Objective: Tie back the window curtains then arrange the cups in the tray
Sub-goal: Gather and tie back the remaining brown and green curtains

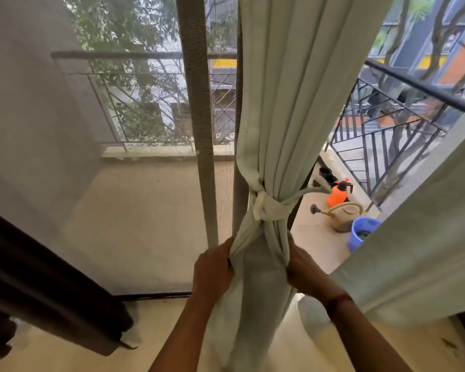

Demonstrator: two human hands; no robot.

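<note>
A pale green curtain (282, 108) hangs in the middle of the window, gathered into a bundle by a knotted cloth tie-back (266, 209). Below the knot, my left hand (212, 269) grips the curtain's left edge. My right hand (302, 267) pinches the fabric on its right side. A second pale green curtain (419, 253) hangs loose at the right. No cups or tray are in view.
A grey mesh screen (134, 205) covers the left part of the opening, with a dark curtain (38, 299) at the far left. On the balcony stand an orange sprayer (337, 196), a beige watering can (341, 214), a blue tub (361, 232) and a black railing (392, 146).
</note>
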